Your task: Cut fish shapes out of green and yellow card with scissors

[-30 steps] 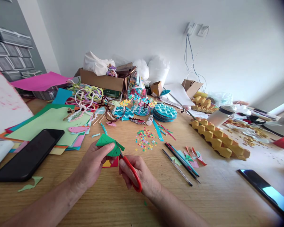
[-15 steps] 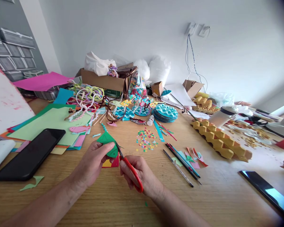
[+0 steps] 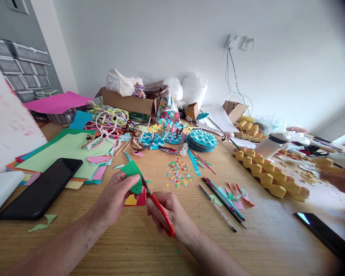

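A green paper piece with drawn dark lines is pinched between the thumb and fingers of my left hand. Closed around the red handles of the scissors is my right hand. The scissor blades point up and left, touching the right edge of the green paper. Beneath the green paper, red and yellow paper lies on the wooden table. A small green scrap is just right of the blades.
Left are a black phone and stacked coloured paper. Confetti, pencils and paper scraps lie right of centre. Farther right are a yellow egg carton, another phone and another person's hand at the edge.
The view has shifted slightly, moving the scene down and right. A green scrap now shows beside the blades. The other person's hand has come further into view with a yellow carton piece.
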Available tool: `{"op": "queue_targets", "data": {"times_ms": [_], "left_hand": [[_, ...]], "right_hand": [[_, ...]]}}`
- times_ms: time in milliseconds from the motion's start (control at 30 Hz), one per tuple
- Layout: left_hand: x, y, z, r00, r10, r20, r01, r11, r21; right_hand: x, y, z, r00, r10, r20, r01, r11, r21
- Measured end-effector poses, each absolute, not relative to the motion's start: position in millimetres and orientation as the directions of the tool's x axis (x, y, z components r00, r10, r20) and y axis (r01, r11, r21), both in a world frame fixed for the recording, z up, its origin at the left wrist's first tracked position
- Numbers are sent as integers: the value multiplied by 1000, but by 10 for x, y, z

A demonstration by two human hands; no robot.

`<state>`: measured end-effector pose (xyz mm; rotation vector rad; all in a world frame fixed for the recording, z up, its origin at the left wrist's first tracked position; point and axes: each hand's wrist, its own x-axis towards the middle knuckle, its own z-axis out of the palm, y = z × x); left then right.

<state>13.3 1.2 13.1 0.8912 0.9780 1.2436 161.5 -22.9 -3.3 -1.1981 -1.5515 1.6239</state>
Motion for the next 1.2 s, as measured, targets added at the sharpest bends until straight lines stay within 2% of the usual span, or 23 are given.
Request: {"op": "queue_targets", "data": {"times_ms": [500, 900, 1200], "left_hand": [[115, 32, 110, 59, 992, -114, -285, 126, 950], [83, 38, 83, 97, 992, -80, -259, 102, 960], [76, 40, 111, 113, 991, -77, -243, 102, 965]], "right_hand": [[1644, -205, -62, -466, 862, -200, 147, -147, -978], [1647, -214, -30, -452, 865, -218, 194, -143, -971], [1659, -216, -60, -465, 867, -181, 184, -106, -977]]}}
